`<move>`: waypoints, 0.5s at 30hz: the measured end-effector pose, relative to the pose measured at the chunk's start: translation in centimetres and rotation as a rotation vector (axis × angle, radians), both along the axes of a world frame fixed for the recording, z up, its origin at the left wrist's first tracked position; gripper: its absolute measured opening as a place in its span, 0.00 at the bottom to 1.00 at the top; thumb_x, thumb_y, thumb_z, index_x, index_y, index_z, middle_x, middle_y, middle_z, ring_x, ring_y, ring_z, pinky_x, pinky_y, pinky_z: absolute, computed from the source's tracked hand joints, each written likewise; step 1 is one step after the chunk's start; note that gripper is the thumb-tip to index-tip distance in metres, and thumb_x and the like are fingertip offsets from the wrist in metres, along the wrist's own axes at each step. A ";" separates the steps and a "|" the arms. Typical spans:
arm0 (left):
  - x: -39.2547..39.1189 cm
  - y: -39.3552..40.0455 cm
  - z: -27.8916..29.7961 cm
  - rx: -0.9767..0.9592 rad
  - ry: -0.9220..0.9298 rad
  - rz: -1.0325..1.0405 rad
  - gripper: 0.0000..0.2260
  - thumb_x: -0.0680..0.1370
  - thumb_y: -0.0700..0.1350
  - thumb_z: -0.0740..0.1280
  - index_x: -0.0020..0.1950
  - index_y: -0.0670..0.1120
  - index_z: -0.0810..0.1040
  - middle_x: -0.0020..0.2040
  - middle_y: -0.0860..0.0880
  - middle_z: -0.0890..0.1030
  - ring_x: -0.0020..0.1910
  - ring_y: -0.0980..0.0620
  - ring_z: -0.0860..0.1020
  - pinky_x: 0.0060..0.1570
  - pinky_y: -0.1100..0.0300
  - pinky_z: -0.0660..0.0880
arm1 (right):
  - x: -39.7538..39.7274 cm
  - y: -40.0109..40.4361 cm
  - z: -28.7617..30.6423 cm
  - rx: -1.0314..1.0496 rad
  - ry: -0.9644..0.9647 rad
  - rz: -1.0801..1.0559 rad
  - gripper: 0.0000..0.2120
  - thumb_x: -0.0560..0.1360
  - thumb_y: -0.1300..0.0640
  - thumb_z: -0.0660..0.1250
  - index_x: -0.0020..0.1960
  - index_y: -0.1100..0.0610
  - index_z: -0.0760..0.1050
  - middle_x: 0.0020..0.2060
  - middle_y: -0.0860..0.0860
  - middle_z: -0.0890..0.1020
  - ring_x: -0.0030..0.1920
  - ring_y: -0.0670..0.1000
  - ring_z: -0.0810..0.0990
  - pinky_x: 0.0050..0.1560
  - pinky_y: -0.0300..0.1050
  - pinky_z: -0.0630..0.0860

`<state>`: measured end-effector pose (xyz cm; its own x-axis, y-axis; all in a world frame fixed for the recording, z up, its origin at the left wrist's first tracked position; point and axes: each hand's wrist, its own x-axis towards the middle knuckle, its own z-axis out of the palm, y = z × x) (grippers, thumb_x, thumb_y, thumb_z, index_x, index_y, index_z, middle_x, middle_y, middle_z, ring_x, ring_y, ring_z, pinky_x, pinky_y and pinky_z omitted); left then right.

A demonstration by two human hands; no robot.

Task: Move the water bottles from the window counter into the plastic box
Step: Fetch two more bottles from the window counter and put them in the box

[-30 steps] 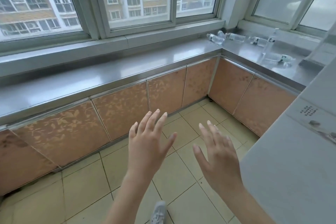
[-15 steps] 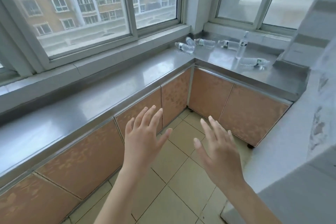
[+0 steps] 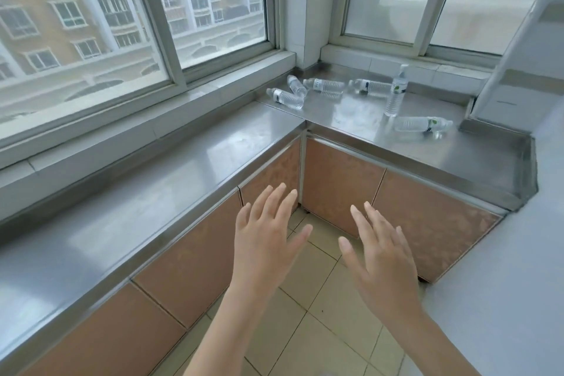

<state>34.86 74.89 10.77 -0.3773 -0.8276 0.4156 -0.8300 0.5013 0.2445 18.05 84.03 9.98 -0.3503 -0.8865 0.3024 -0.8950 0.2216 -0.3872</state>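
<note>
**Both hands bare and spread, the bottles far off in the worktop's corner**

We see our left hand (image 3: 264, 241) and right hand (image 3: 383, 259) raised side by side over the tiled floor (image 3: 308, 308), in front of the cabinet doors (image 3: 338, 183). The fingers of each are straight and fanned apart, backs toward us, and neither hand holds or touches anything. A gap separates the two hands.

The water bottles lie well apart from both hands, on the steel worktop (image 3: 189, 168), gathered at its far inner corner where the two runs meet beneath the windows (image 3: 210, 6). We count six. Toward the left of the group, one lying bottle (image 3: 285, 98) sits nearest the seam between the two runs, and a second lying bottle (image 3: 296, 86) is just behind it, close enough that we cannot tell whether they touch. A third lying bottle (image 3: 324, 85) and a fourth lying bottle (image 3: 370, 86) rest along the back edge near the window sill. One upright bottle (image 3: 396, 91) stands just right of the fourth. The last lying bottle (image 3: 422, 124) rests nearer the front edge, toward the worktop's right end.

The plastic box does not appear in our view.
</note>
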 end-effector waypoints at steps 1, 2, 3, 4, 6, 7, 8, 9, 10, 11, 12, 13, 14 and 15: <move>-1.3 -1.5 0.0 0.001 -0.001 -0.002 0.28 0.77 0.64 0.56 0.73 0.53 0.72 0.74 0.53 0.71 0.75 0.51 0.67 0.70 0.47 0.65 | -1.3 -1.4 0.1 0.006 -0.003 -0.003 0.29 0.77 0.40 0.50 0.74 0.49 0.65 0.74 0.51 0.66 0.74 0.50 0.63 0.73 0.53 0.53; -2.6 -2.9 0.1 0.000 -0.002 -0.002 0.28 0.77 0.64 0.56 0.73 0.53 0.72 0.74 0.53 0.72 0.74 0.51 0.68 0.69 0.47 0.66 | -2.5 -2.8 0.2 0.011 -0.004 -0.003 0.29 0.77 0.40 0.50 0.74 0.50 0.65 0.74 0.51 0.66 0.74 0.50 0.63 0.74 0.53 0.52; -3.9 -4.2 0.2 -0.004 -0.002 0.000 0.27 0.77 0.64 0.56 0.72 0.53 0.73 0.73 0.53 0.72 0.74 0.51 0.69 0.69 0.47 0.66 | -3.8 -4.1 0.3 0.017 -0.001 -0.004 0.29 0.77 0.40 0.50 0.74 0.50 0.65 0.74 0.51 0.66 0.74 0.50 0.63 0.74 0.53 0.52; -5.1 -5.5 0.2 -0.006 -0.001 -0.001 0.27 0.77 0.64 0.56 0.72 0.53 0.73 0.73 0.53 0.73 0.73 0.51 0.69 0.68 0.47 0.67 | -5.1 -5.4 0.4 0.023 0.008 -0.006 0.29 0.77 0.39 0.50 0.74 0.50 0.65 0.74 0.51 0.66 0.74 0.50 0.63 0.74 0.53 0.52; -7.6 -8.1 0.2 0.002 -0.001 -0.013 0.27 0.77 0.64 0.57 0.71 0.53 0.74 0.72 0.53 0.74 0.73 0.51 0.70 0.67 0.48 0.67 | -7.5 -7.8 0.5 0.039 0.034 -0.015 0.29 0.77 0.39 0.50 0.74 0.50 0.65 0.74 0.51 0.67 0.74 0.50 0.64 0.73 0.53 0.53; -8.6 -9.2 0.1 0.006 -0.003 -0.024 0.27 0.77 0.64 0.57 0.71 0.53 0.74 0.72 0.53 0.74 0.73 0.50 0.70 0.67 0.48 0.67 | -8.5 -8.9 0.5 0.050 0.044 -0.022 0.29 0.77 0.39 0.50 0.74 0.50 0.65 0.74 0.51 0.67 0.74 0.51 0.64 0.73 0.52 0.52; -9.7 -10.3 -0.1 0.009 -0.006 -0.036 0.27 0.76 0.64 0.57 0.71 0.53 0.74 0.72 0.53 0.74 0.73 0.50 0.70 0.67 0.48 0.67 | -9.5 -9.9 0.5 0.061 0.046 -0.030 0.29 0.77 0.39 0.49 0.75 0.49 0.64 0.74 0.50 0.66 0.74 0.50 0.64 0.74 0.51 0.51; -10.7 -11.4 -0.2 0.008 -0.009 -0.049 0.27 0.76 0.64 0.57 0.71 0.53 0.74 0.72 0.53 0.74 0.73 0.51 0.70 0.67 0.49 0.67 | -10.4 -10.8 0.5 0.070 0.043 -0.039 0.29 0.77 0.39 0.49 0.75 0.49 0.63 0.74 0.50 0.66 0.74 0.50 0.63 0.74 0.50 0.50; -11.7 -12.6 -0.3 0.007 -0.013 -0.060 0.27 0.76 0.64 0.57 0.71 0.53 0.74 0.72 0.53 0.74 0.73 0.51 0.70 0.67 0.50 0.66 | -11.3 -11.8 0.6 0.077 0.040 -0.048 0.30 0.77 0.38 0.48 0.75 0.49 0.63 0.75 0.50 0.65 0.75 0.50 0.62 0.74 0.50 0.49; -12.6 -13.9 -0.4 0.012 -0.017 -0.073 0.27 0.76 0.64 0.57 0.71 0.53 0.74 0.72 0.53 0.74 0.73 0.51 0.70 0.67 0.50 0.66 | -12.1 -12.8 0.6 0.082 0.041 -0.058 0.30 0.77 0.38 0.48 0.75 0.49 0.62 0.75 0.50 0.64 0.75 0.50 0.61 0.74 0.49 0.48; -13.7 -15.2 -0.4 0.025 -0.018 -0.087 0.28 0.76 0.64 0.57 0.71 0.53 0.74 0.73 0.53 0.73 0.73 0.51 0.69 0.68 0.50 0.65 | -13.0 -13.9 0.6 0.089 0.043 -0.068 0.30 0.77 0.38 0.48 0.76 0.49 0.62 0.75 0.50 0.64 0.75 0.50 0.61 0.74 0.50 0.48; -14.7 -16.7 -0.5 0.040 -0.019 -0.101 0.28 0.76 0.64 0.57 0.71 0.53 0.74 0.73 0.54 0.73 0.74 0.52 0.69 0.68 0.50 0.65 | -13.9 -15.1 0.6 0.097 0.045 -0.080 0.30 0.77 0.38 0.47 0.76 0.49 0.62 0.75 0.50 0.64 0.75 0.50 0.61 0.74 0.50 0.49; -15.8 -18.2 -0.6 0.052 -0.025 -0.117 0.28 0.76 0.64 0.57 0.72 0.53 0.73 0.73 0.54 0.72 0.74 0.52 0.68 0.69 0.50 0.65 | -14.9 -16.4 0.6 0.104 0.047 -0.092 0.31 0.77 0.38 0.47 0.76 0.49 0.62 0.76 0.50 0.63 0.75 0.50 0.61 0.75 0.51 0.49; -16.8 -19.8 -0.8 0.060 -0.036 -0.134 0.27 0.76 0.64 0.58 0.72 0.54 0.73 0.74 0.54 0.72 0.74 0.52 0.68 0.69 0.51 0.64 | -15.8 -17.7 0.6 0.108 0.051 -0.109 0.31 0.77 0.38 0.47 0.76 0.49 0.62 0.75 0.51 0.64 0.75 0.51 0.62 0.75 0.52 0.51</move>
<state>18.11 55.13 9.98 -0.4995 -0.7918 0.3514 -0.7656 0.5933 0.2487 2.30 66.30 10.54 -0.4325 -0.8725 0.2275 -0.8814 0.3559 -0.3107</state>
